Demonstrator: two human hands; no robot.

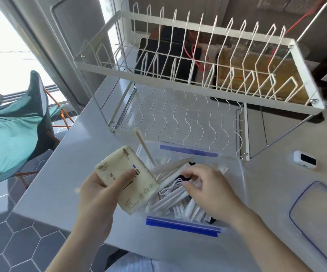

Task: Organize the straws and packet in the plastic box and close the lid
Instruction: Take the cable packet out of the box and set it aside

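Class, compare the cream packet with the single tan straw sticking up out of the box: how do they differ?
The packet is broad, flat and printed; the tan straw is thin, long and plain. The left hand holds the packet beside the plastic box; the tan straw leans in the box, untouched. Both are pale.

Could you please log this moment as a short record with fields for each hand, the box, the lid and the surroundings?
left hand: holds the packet beside the box
right hand: in the box, fingers curled among the straws; grip unclear
box: open, on the table, blue clips front and back
loose straw: sticks up out of the box
lid: off, lying to the right
rack: behind the box
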